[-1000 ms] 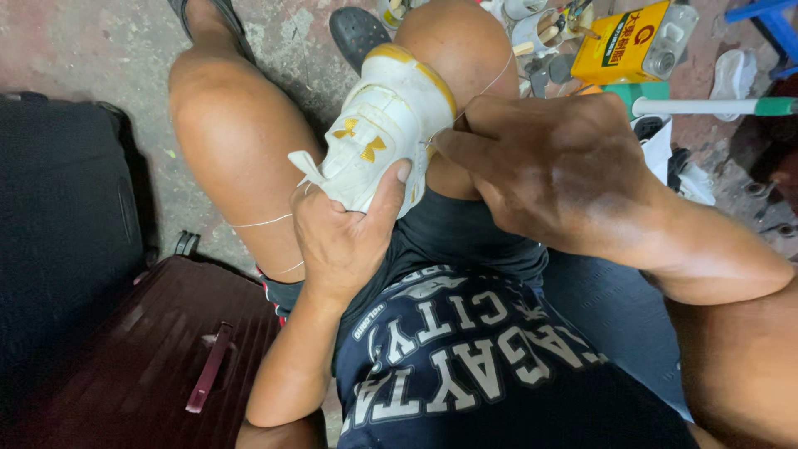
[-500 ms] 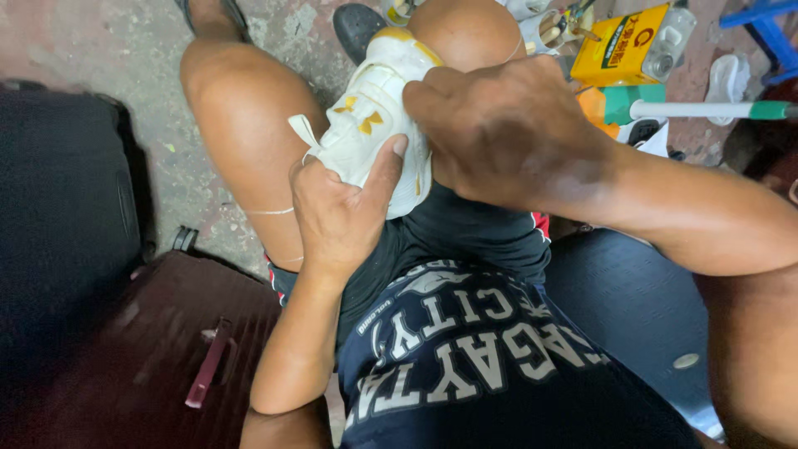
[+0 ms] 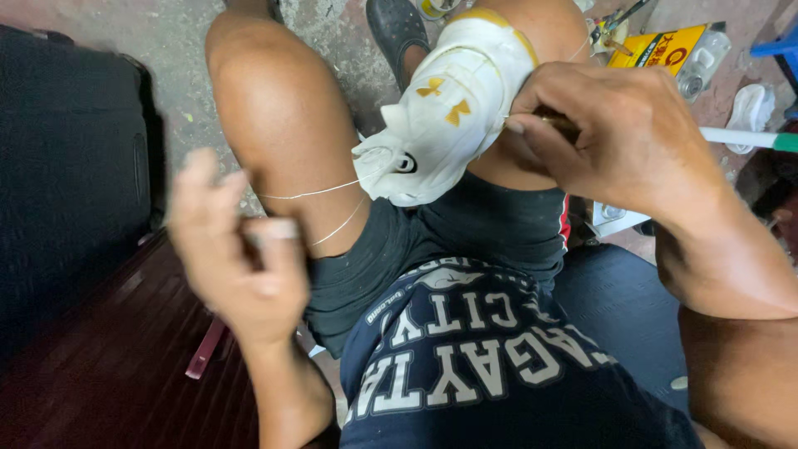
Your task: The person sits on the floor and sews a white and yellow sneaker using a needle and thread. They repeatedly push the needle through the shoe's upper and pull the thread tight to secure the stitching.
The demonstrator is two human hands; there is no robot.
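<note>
Head view: yellow rectangular can (image 3: 665, 51) behind white shoe (image 3: 449, 108).

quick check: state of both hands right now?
Left hand: motion-blurred, fingers curled, pulling the white thread taut away from the white shoe.
Right hand: closed on a thin tool at the shoe; the tool is mostly hidden.

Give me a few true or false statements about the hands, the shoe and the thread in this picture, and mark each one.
1. The white shoe rests between the knees. True.
2. The left hand grips the shoe. False: it is off the shoe, pulling a thread taut.
3. The right hand is at the shoe's side, holding a tool. True.
4. The shoe has blue marks. False: they are yellow.
</note>
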